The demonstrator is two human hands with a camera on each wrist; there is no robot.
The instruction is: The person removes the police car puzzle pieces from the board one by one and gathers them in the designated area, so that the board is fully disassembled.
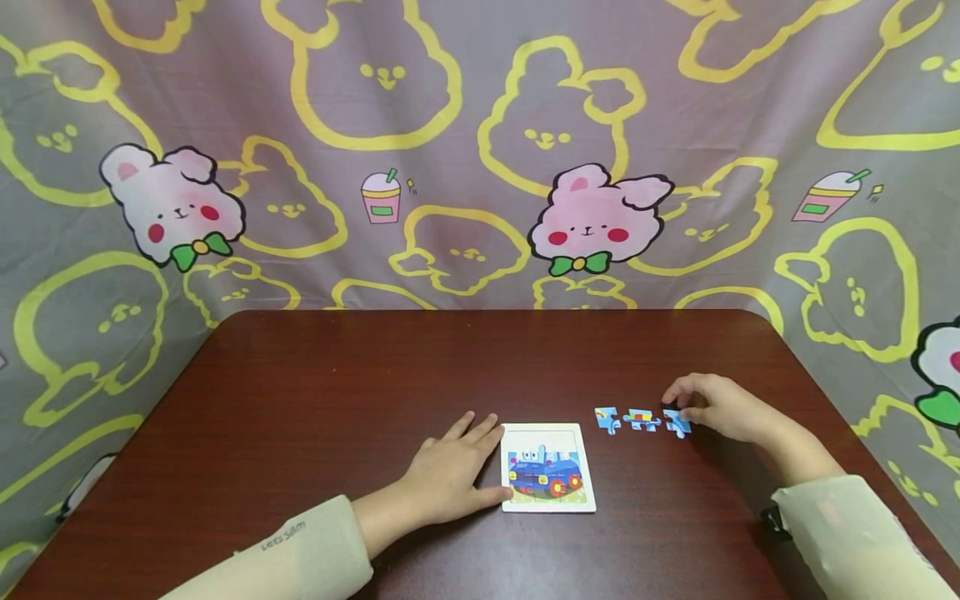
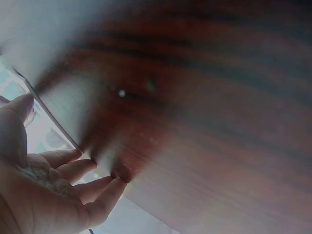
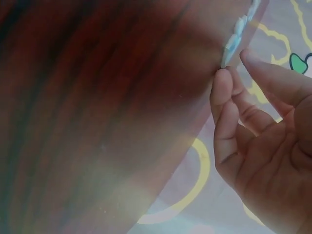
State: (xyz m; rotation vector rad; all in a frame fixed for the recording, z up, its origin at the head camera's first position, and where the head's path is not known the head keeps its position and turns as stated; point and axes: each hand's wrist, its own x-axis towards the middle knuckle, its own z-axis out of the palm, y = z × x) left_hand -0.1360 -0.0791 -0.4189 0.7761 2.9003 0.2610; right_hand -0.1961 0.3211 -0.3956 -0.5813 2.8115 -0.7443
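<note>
A white-framed jigsaw board [image 1: 549, 507] lies on the table, with a picture of a blue vehicle with red wheels in its lower part and a blank white strip above. My left hand [image 1: 450, 479] rests flat at its left edge, fingers spread, thumb on the lower left rim. Beyond the board's upper right corner, three loose jigsaw pieces lie in a row: a left piece [image 1: 606, 420], a middle piece [image 1: 642, 419] and a right piece [image 1: 677, 422]. My right hand [image 1: 723, 407] is at the right piece, fingertips right at its edge; the thumb stands apart from the fingers [image 3: 224, 87].
The dark brown wooden table [image 1: 337, 375] reaches back to a grey curtain [image 1: 450, 167] with yellow outlines and rabbit faces. The curtain also hangs along both sides. A dark band [image 1: 774, 523] shows at the right sleeve.
</note>
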